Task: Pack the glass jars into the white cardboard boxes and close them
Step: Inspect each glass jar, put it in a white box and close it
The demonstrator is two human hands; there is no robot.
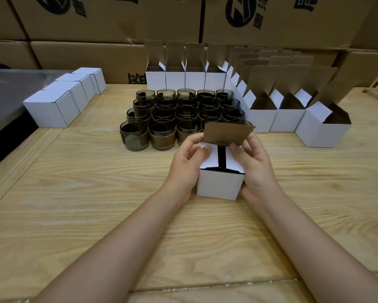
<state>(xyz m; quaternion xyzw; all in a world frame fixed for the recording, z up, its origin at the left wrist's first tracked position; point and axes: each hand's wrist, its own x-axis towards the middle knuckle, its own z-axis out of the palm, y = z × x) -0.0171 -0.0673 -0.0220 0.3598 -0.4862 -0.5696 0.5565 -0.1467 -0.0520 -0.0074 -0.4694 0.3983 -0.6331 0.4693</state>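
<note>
A white cardboard box (pixel 219 185) stands on the wooden table in front of me. My left hand (pixel 187 165) grips its left side and my right hand (pixel 257 165) its right side. Fingers of both hands press the two white side flaps down over the opening, with a dark gap between them. The brown-lined lid flap (pixel 228 133) stands up behind them. What is inside the box is hidden. Behind it stands a block of several dark glass jars (pixel 179 114) with brown bands.
Several shut white boxes (pixel 61 99) line up at the left. Open white boxes (pixel 183 76) with raised lids stand behind the jars, and more (pixel 293 117) at the right. Big brown cartons (pixel 96 22) wall off the back. A grey metal surface (pixel 6 95) lies at the far left.
</note>
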